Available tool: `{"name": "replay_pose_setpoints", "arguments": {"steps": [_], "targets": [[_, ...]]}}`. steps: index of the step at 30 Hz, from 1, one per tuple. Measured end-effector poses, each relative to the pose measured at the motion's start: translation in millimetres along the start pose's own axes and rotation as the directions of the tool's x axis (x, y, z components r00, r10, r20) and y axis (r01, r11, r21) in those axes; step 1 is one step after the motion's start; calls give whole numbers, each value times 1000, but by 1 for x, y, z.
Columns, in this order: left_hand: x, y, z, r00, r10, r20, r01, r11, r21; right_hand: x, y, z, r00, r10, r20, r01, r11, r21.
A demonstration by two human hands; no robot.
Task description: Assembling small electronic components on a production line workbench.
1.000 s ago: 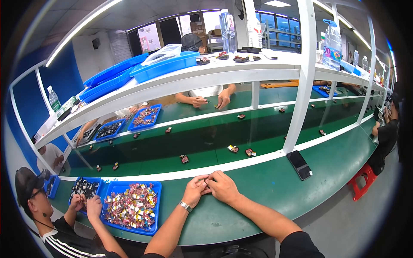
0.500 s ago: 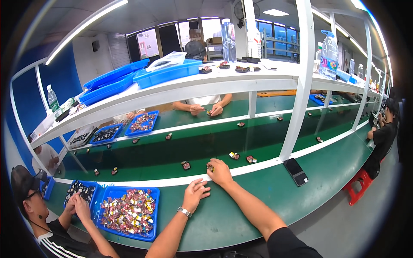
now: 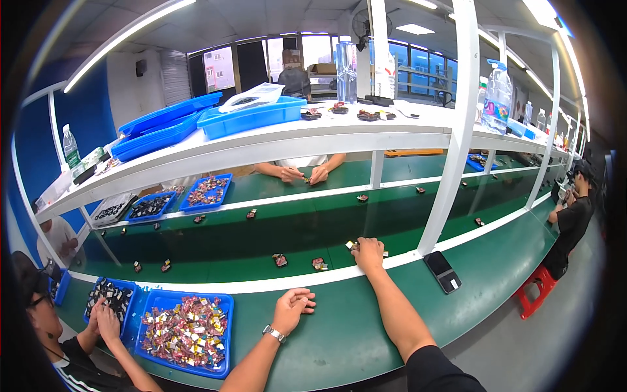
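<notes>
My right hand [image 3: 369, 252] reaches forward over the white rail onto the dark green belt [image 3: 392, 222]. Its fingers are curled down over a small yellow-and-dark part [image 3: 353, 245] that rests on the belt. My left hand [image 3: 294, 308], with a watch on the wrist, lies on the green bench top [image 3: 366, 326] near me. It holds nothing, and its fingers are loosely bent and apart. Two more small parts [image 3: 279, 260] [image 3: 319, 264] sit on the belt just left of my right hand.
A blue tray [image 3: 222, 307] of several colourful small parts stands left of my left hand. A black phone [image 3: 443, 271] lies to the right, by a white post [image 3: 450, 163]. Other people's hands work at the left [image 3: 104, 320] and across the belt [image 3: 304, 174]. A white shelf overhead carries blue bins.
My hands were together at the bench edge. The right one has stretched forward onto the belt with the small part, while the left stayed on the bench.
</notes>
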State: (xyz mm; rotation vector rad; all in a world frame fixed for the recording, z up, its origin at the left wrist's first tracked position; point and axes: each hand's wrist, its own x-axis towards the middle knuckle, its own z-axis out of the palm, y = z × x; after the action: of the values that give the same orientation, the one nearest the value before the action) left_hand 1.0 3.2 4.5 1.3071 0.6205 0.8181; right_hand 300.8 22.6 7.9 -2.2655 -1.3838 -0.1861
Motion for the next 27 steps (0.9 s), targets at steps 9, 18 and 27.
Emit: {"name": "replay_pose_setpoints", "arguments": {"steps": [9, 18, 27], "targets": [[-1, 1, -13, 997, -60, 39, 64, 993, -102, -78, -44, -44, 900, -395, -181, 426, 717, 552], [-3, 11, -21, 926, -167, 339, 235, 957, -168, -122, -78, -72, 706, -708, -6, 589, 583, 560], [-7, 11, -8, 965, -156, 210, 198, 961, -195, -129, -89, -65, 785, -592, -183, 589, 619, 520]]}}
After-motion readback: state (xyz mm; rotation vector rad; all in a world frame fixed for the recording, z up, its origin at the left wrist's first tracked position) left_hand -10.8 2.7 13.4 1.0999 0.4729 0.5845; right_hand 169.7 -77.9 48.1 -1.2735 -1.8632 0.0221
